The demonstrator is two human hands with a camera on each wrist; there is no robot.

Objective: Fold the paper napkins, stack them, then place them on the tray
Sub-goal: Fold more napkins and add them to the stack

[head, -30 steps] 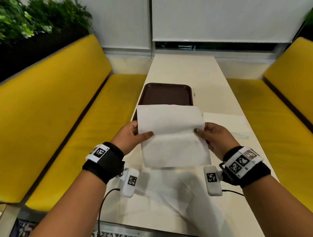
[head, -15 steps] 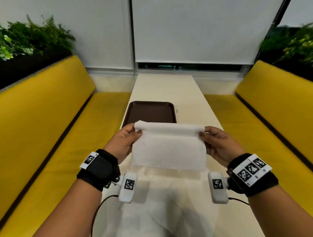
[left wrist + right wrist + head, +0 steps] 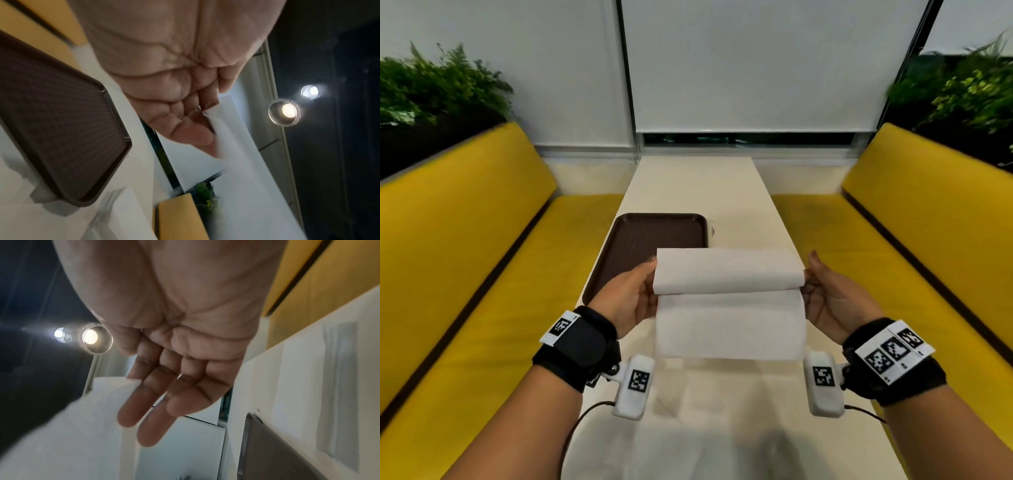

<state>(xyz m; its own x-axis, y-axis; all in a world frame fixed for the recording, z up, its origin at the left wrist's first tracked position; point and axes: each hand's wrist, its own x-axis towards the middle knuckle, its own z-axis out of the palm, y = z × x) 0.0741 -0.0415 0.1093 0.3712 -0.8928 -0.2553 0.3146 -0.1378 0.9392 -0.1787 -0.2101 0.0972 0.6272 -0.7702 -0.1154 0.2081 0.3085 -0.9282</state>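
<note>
I hold a white paper napkin [image 3: 729, 322] in the air over the table, its top part rolled over toward me. My left hand [image 3: 650, 274] pinches its left edge between thumb and curled fingers; the left wrist view shows that hand [image 3: 203, 116] gripping the napkin [image 3: 230, 146]. My right hand [image 3: 808, 274] is at the right edge with its thumb raised. In the right wrist view its fingers [image 3: 156, 395] lie nearly straight against the napkin [image 3: 82, 426]. The brown tray [image 3: 640, 240] lies beyond my left hand with nothing on it.
A stack of napkins [image 3: 339, 386] lies on the cream table [image 3: 722, 192] right of the tray [image 3: 277, 451]. Another flat sheet [image 3: 688, 418] lies under my hands. Yellow benches [image 3: 465, 257] line both sides, with plants behind them.
The napkin's top part has rolled further over toward me. My right thumb has lifted off the sheet. My head has tilted up, showing more of the room.
</note>
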